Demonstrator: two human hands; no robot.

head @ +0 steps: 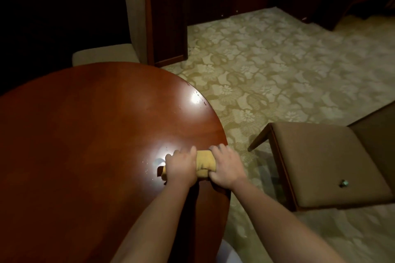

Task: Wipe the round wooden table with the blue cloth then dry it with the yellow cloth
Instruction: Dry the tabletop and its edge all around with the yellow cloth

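You are in the drying half of the job, as far as this view lets you judge: the yellow cloth [205, 162] is on the round wooden table [89, 126] under both your hands, and no blue cloth is in sight, so the wet wipe looks to be behind you. The cloth is bunched into a roll near the table's right edge, with only its middle showing between your two hands. Your left hand [181, 167] lies over the roll's left end, fingers curled down round it and gripping, knuckles up; a little yellow shows at the heel of that hand. Your right hand [227, 166] holds the other end the same way, its fingers [220, 149] bent over the far side of the roll, close to the rim. Small pale specks glint on the wood just left of your left fingers, perhaps droplets. Most of the tabletop lies left of and beyond your fingers, and you cannot tell from here how much of it is dry.
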